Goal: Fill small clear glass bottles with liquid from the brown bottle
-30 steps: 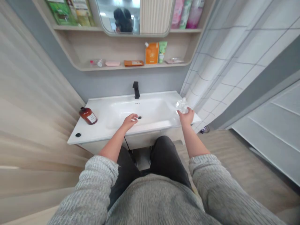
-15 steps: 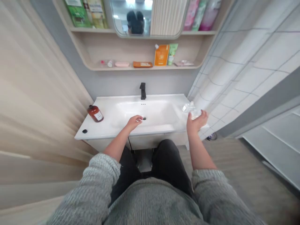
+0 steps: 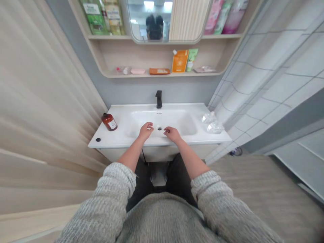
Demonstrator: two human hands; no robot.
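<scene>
Over the white sink (image 3: 188, 125), my left hand (image 3: 146, 131) is held with its fingers loosely bent and apart, nothing in them. Opposite it, my right hand (image 3: 172, 134) is also above the front of the basin, fingers curled but apart, with nothing visible in them. Between the two hands shows the dark drain (image 3: 159, 128). A black faucet (image 3: 159, 99) stands behind the basin. On the counter's right end are clear plastic bottles or containers (image 3: 215, 127); their exact shape is hard to make out.
A brown bottle (image 3: 109, 122) with a white label and a small black round piece (image 3: 98, 139) are on the left counter. Above, a shelf (image 3: 141, 75) holds an orange pouch (image 3: 180, 61), a green tube (image 3: 191, 60) and other small items. A mirror (image 3: 154, 20) hangs above.
My right hand has left the clear containers at the right end and moved left over the basin. My left hand stays over the basin. The view has shifted slightly.
</scene>
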